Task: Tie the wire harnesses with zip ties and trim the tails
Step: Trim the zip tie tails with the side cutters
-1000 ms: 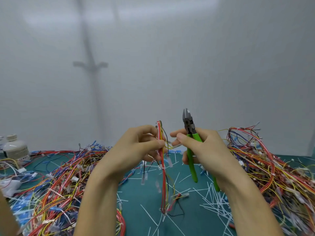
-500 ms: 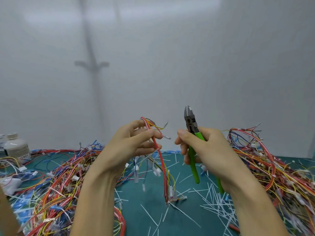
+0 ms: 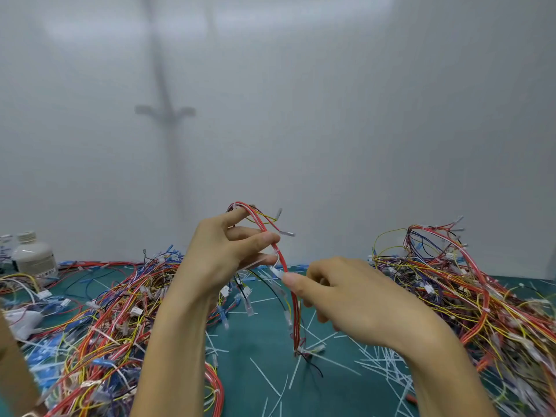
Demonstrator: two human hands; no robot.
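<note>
My left hand (image 3: 222, 260) holds a red and yellow wire harness (image 3: 296, 311) up above the green mat (image 3: 258, 341), gripping it near its bent top. The harness hangs down with its lower end touching the mat. A whitish zip tie (image 3: 272, 267) sits on the harness just below my left fingers. My right hand (image 3: 355, 299) is beside it with curled fingers, its thumb and forefinger pinching the zip tie at the harness. The green-handled cutters are not visible now; the right palm faces away.
A big tangle of wire harnesses (image 3: 99, 326) lies at the left and another heap (image 3: 469, 296) at the right. Cut white zip tie tails (image 3: 376, 362) litter the mat. A white bottle (image 3: 34, 255) stands at the far left by the wall.
My right hand dropped from upright, where it held the green cutters, and moved left to the zip tie; the cutters went out of sight. My left hand raised and bent the harness.
</note>
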